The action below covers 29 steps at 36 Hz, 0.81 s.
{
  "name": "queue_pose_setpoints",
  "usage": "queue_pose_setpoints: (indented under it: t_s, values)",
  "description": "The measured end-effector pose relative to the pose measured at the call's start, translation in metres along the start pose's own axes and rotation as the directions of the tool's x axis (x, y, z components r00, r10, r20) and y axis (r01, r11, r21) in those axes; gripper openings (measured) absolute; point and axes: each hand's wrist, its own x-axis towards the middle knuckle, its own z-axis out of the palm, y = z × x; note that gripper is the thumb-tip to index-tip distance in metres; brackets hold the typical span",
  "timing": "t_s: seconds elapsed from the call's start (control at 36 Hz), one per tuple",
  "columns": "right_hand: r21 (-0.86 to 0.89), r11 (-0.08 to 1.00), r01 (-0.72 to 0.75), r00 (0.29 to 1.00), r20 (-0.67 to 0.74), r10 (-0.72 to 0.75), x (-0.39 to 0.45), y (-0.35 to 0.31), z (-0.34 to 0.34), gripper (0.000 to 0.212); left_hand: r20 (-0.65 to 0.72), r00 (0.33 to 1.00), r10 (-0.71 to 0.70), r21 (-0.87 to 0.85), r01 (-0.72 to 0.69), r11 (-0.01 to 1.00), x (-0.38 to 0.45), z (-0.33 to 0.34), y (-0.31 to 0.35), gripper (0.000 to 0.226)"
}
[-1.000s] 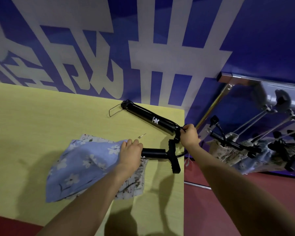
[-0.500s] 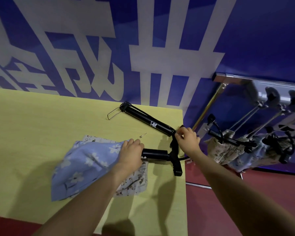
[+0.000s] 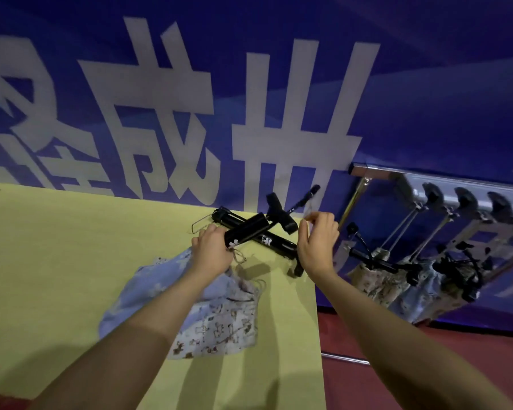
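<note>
Bagging, we judge: left hand (image 3: pixel 212 250) grips the black pump (image 3: pixel 248 229) at the far right corner of the counter (image 3: pixel 71 261), by the floral bag (image 3: pixel 219 321); right hand (image 3: pixel 317 247) pinches a pale scrap (image 3: pixel 309 208), blurred. Next: feed pump into bag.

Quick tally: two black pumps, a flat pump (image 3: pixel 274 242) and a lifted pump (image 3: pixel 248 229). Two pouches on the tabletop (image 3: pixel 57 261): blue floral pouch (image 3: pixel 157 279), white printed pouch (image 3: pixel 219 327). Two hands, left hand (image 3: pixel 212 251) and right hand (image 3: pixel 316 247). One small pale scrap (image 3: pixel 310 207). The stuff on the rack (image 3: pixel 456 184) is too blurry to count.
</note>
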Motion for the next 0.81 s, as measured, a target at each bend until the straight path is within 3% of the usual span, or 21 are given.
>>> queue_pose_setpoints:
  t_s: [0.11, 0.22, 0.36, 0.42, 0.47, 0.58, 0.81]
  values:
    - [0.039, 0.999, 0.017, 0.999, 0.033, -0.019, -0.005, -0.017, 0.003, 0.009, -0.044, 0.996, -0.079, -0.185, 0.070, 0.980, 0.005, -0.021, -0.001, 0.028]
    - [0.096, 0.995, 0.022, 0.971, 0.234, -0.045, -0.011, -0.031, 0.013, 0.018, -0.045, 0.995, -0.088, -0.387, 0.064, 0.920, 0.001, -0.045, -0.003, 0.021]
    - [0.100, 0.994, 0.039, 0.826, 0.556, -0.088, -0.019, -0.049, 0.039, 0.059, -0.055, 0.995, -0.089, -0.569, 0.042, 0.822, -0.009, -0.067, -0.003, 0.025]
    - [0.188, 0.982, -0.030, 0.775, 0.625, -0.096, -0.021, -0.060, 0.046, 0.069, -0.055, 0.994, -0.096, -0.607, 0.043, 0.793, -0.010, -0.073, -0.005, 0.027]
    - [0.275, 0.957, -0.089, 0.748, 0.653, -0.118, -0.019, -0.072, 0.048, 0.062, -0.060, 0.993, -0.101, -0.642, 0.039, 0.766, -0.009, -0.077, -0.008, 0.028]
    - [0.367, 0.923, -0.115, 0.759, 0.632, -0.157, -0.009, -0.089, 0.044, 0.010, -0.093, 0.991, -0.094, -0.702, 0.001, 0.712, -0.009, -0.083, -0.015, 0.030]
    - [0.462, 0.875, -0.145, 0.788, 0.589, -0.180, 0.005, -0.113, 0.024, 0.025, -0.128, 0.986, -0.109, -0.731, -0.019, 0.682, -0.008, -0.070, -0.026, 0.045]
